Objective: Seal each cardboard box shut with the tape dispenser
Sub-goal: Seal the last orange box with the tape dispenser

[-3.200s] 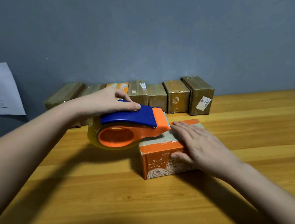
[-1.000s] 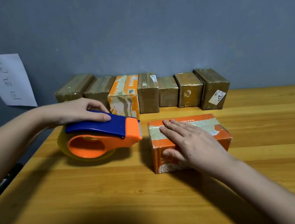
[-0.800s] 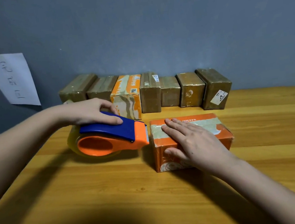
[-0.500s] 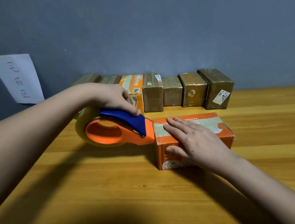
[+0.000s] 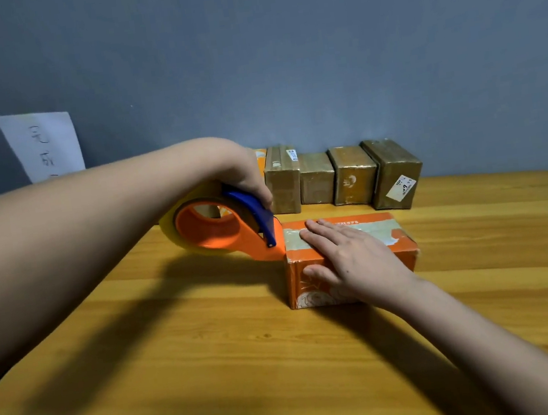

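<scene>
1. Head view, the box: the orange cardboard box (image 5: 351, 256) sits on the wooden counter (image 5: 214, 352) a little right of centre. Its long axis runs left to right, and a pale strip of tape (image 5: 372, 229) lies along the top in the same direction.

2. Head view, the right hand (image 5: 351, 260): it lies flat on top of the box, fingers straight and spread toward the left end, thumb hanging down over the near face. It presses the box down and grips nothing.

3. Head view, the left hand (image 5: 245, 179): its fingers are curled round the blue handle of the tape dispenser (image 5: 223, 227), which is tipped nose-down. The orange nose meets the left end of the box at the top edge; whether tape has already stuck there I cannot tell.

4. Head view, the deciding relation: the dispenser sits just off the box's left end, in line with the long axis, so the left hand is the nearer one for taping. My judgement is that the pull should go rightward along the top, and the right hand's fingers lie in that path and would need to shift.

5. Head view, behind: a row of brown taped boxes (image 5: 348, 177) stands against the grey wall (image 5: 317, 64), well apart from the working box, and a paper sheet (image 5: 44, 146) is on the wall at left.
</scene>
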